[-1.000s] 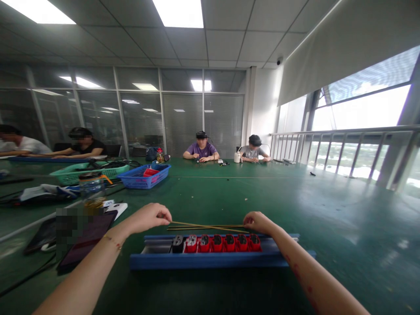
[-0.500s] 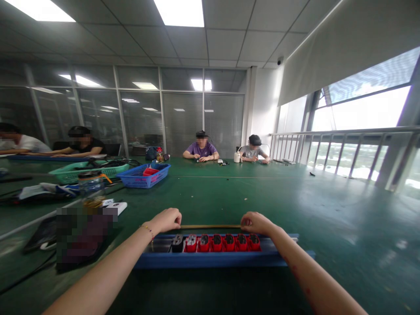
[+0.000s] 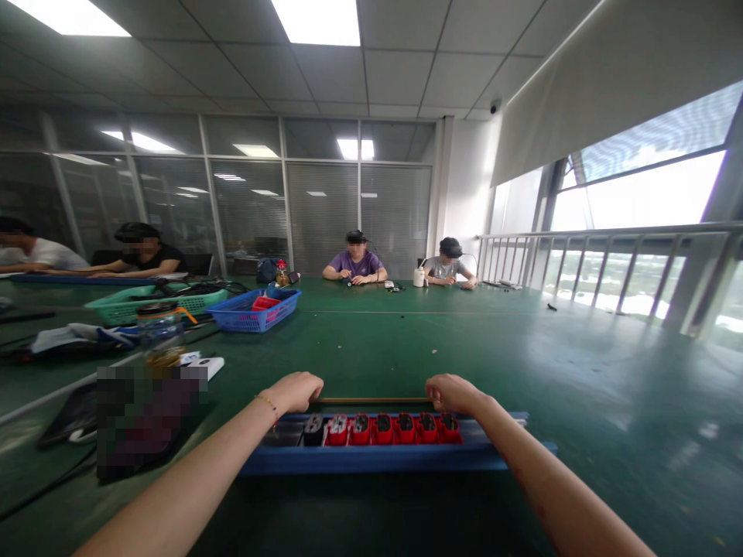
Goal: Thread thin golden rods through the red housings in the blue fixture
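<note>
Both hands are out over the green desk (image 3: 493, 340), holding the thin sticks (image 3: 371, 400) between them. The left hand (image 3: 299, 392) has its fingers curled in narrow around one end, and the right hand (image 3: 456, 393) does the same at the other; the very fingertips are hard to make out. The sticks lie so close together that I can't count them, stretched level just beyond the far side of a blue tray (image 3: 371, 462). In that tray sits a row of red blocks (image 3: 383, 430), with a black block (image 3: 314, 431) at the left end. The right forearm crosses over the tray's right part, the left forearm over its left end. Off to the left stand a jar (image 3: 161, 334), a blue basket (image 3: 252, 313) and a green basket (image 3: 116, 311). Across the desk, a person in purple (image 3: 363, 267) leans over small items.
</note>
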The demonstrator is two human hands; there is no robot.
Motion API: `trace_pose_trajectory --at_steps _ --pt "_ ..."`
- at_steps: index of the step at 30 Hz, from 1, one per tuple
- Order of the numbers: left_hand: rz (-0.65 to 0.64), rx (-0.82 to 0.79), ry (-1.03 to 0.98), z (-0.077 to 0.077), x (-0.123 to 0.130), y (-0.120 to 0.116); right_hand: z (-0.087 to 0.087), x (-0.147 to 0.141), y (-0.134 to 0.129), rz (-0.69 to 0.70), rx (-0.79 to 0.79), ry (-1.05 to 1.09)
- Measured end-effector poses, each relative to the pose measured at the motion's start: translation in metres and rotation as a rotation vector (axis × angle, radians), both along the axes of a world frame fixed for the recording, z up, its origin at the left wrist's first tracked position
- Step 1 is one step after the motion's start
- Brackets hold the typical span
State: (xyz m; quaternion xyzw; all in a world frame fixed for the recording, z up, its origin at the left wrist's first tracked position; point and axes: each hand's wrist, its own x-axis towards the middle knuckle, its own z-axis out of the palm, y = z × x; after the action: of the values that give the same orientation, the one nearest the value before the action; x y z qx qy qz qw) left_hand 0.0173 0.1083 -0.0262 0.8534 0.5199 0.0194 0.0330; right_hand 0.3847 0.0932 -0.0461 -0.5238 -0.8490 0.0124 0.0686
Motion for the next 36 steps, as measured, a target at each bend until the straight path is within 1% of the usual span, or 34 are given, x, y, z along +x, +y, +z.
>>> trace_pose_trajectory --at_steps 3,5,9,12,14,17,21,23,26,29,31,36 --pt "0.008 -0.014 -0.045 -0.001 0.002 0.0 -0.001 0.001 -0.001 -0.017 0.019 0.038" --pt "0.012 -0.014 -0.101 0.001 0.001 -0.001 -0.001 0.003 -0.003 -0.04 0.057 0.088" --pt "0.021 0.032 -0.251 0.012 -0.005 -0.01 0.007 0.008 -0.007 -0.103 0.164 0.235" --pt "0.022 0.053 -0.378 0.022 -0.007 -0.027 0.015 0.01 -0.013 -0.118 0.202 0.37" --pt "0.0 0.015 -0.518 0.028 -0.006 -0.04 0.02 0.01 -0.022 -0.089 0.155 0.533" --pt "-0.017 -0.069 -0.671 0.034 -0.002 -0.06 0.028 0.009 -0.043 -0.009 -0.016 0.739" --pt "0.043 -0.085 -0.693 0.038 0.0 -0.077 0.041 0.01 -0.075 0.106 -0.173 0.908" --pt "0.067 -0.098 -0.686 0.038 -0.001 -0.08 0.042 0.01 -0.084 0.096 -0.239 0.96" --pt "0.082 -0.172 -0.678 0.038 -0.004 -0.081 0.035 0.009 -0.087 0.046 -0.309 0.992" --pt "0.094 -0.27 -0.718 0.036 -0.009 -0.081 0.027 0.009 -0.084 0.046 -0.405 0.959" --pt "0.102 -0.305 -0.743 0.036 -0.012 -0.081 0.025 0.01 -0.084 0.049 -0.454 0.938" --pt "0.091 -0.367 -0.71 0.034 -0.016 -0.081 0.024 0.01 -0.084 0.046 -0.463 0.905"
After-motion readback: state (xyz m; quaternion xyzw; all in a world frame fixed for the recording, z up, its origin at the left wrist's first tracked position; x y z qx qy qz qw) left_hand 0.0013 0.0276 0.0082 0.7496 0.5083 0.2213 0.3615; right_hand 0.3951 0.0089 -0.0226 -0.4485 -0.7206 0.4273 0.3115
